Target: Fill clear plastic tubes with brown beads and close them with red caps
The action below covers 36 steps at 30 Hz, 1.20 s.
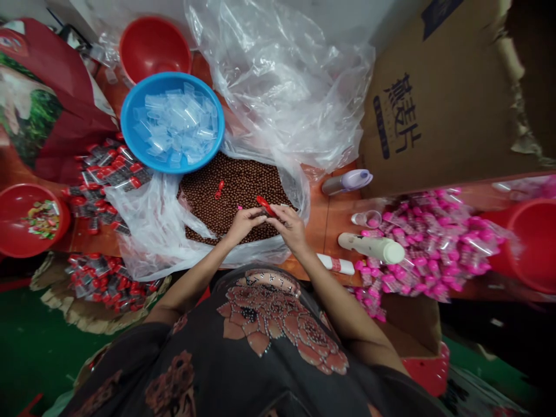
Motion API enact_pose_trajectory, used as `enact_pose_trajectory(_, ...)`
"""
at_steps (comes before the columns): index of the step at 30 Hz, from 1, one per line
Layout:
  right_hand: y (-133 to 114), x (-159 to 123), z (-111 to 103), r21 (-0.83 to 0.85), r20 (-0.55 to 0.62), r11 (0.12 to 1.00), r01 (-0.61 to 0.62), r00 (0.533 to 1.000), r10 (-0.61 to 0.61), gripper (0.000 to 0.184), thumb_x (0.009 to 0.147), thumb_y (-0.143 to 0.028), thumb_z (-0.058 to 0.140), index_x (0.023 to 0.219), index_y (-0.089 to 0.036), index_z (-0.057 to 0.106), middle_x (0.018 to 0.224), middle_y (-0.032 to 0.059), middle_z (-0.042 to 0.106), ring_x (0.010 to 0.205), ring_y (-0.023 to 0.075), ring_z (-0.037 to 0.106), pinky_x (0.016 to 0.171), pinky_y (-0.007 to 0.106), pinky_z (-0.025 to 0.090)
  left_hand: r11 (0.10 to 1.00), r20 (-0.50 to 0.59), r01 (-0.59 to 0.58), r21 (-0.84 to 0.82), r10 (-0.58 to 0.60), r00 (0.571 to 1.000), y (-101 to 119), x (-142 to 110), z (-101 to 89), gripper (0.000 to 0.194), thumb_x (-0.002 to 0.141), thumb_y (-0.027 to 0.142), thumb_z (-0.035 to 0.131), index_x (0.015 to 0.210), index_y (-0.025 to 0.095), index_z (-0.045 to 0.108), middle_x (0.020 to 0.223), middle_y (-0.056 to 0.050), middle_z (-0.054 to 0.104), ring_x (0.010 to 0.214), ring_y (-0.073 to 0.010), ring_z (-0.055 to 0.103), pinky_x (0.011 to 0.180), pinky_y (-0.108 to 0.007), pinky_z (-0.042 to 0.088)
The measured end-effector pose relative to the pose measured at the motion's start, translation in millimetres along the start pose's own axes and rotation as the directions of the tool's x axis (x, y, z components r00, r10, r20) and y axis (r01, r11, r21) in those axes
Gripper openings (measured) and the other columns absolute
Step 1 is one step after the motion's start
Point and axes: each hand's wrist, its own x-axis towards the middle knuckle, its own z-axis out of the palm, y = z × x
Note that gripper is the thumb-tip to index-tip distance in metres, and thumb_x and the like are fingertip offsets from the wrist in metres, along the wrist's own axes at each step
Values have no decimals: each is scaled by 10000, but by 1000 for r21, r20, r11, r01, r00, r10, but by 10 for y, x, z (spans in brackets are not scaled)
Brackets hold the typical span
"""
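My right hand (290,227) pinches a small red plastic piece (263,202), narrow with a rounded end, rather like a small spoon. Close beside it, my left hand (244,225) has its fingertips pressed together; what they hold, if anything, is too small to make out. Both hands are over a heap of small round brown balls (252,179) lying in an opened clear plastic bag (152,223). A second red piece (219,189) of similar shape rests on the balls, left of my hands.
Behind the balls stand a blue basin (130,130) of clear plastic pieces and a red bowl (154,46). Red-capped packs (108,168) lie left, pink-capped packs (425,249) right. A pale bottle (369,246), purple-capped bottle (347,181) and cardboard box (452,104) are also right.
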Motion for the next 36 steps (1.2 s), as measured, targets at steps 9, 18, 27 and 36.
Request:
enact_pose_trajectory(9, -83, -17, 21, 251, -55, 954, -162, 982, 181, 204, 853, -335, 663, 1039, -305, 742, 1084, 28, 724, 1026, 190, 659, 976, 406, 509, 992, -2, 85, -97, -85, 996, 7, -65, 59, 405, 674, 292, 780, 1049, 143, 743, 966, -47, 728, 807, -162, 633, 742, -294, 547)
enact_pose_trajectory(18, -17, 53, -118, -27, 202, 999, -24, 979, 29, 485, 847, -495, 640, 1292, -307, 592, 1274, 54, 643, 1181, 252, 570, 1041, 474, 435, 873, 134, 308, -378, -277, 951, 140, -18, 50, 379, 711, 386, 777, 956, 103, 720, 895, -95, 704, 763, -173, 652, 678, -359, 598)
enact_pose_trajectory(27, -8, 63, -129, -221, 233, 965, 144, 968, -91, 652, 839, -481, 649, 1412, -259, 432, 1319, 102, 593, 1180, 287, 535, 1007, 488, 448, 874, 96, 288, -391, -273, 957, 154, 62, 94, 411, 694, 365, 792, 1028, 136, 721, 966, -93, 717, 755, -151, 655, 648, -260, 549)
enact_pose_trajectory(36, -20, 58, -132, 99, 59, 995, -14, 998, 8, 256, 939, -335, 538, 1148, -306, 683, 1174, 24, 701, 1098, 178, 639, 1006, 390, 486, 909, 155, 306, -285, -271, 950, 203, 46, 10, 415, 696, 407, 789, 1006, 135, 740, 955, -96, 719, 813, -173, 656, 748, -359, 568)
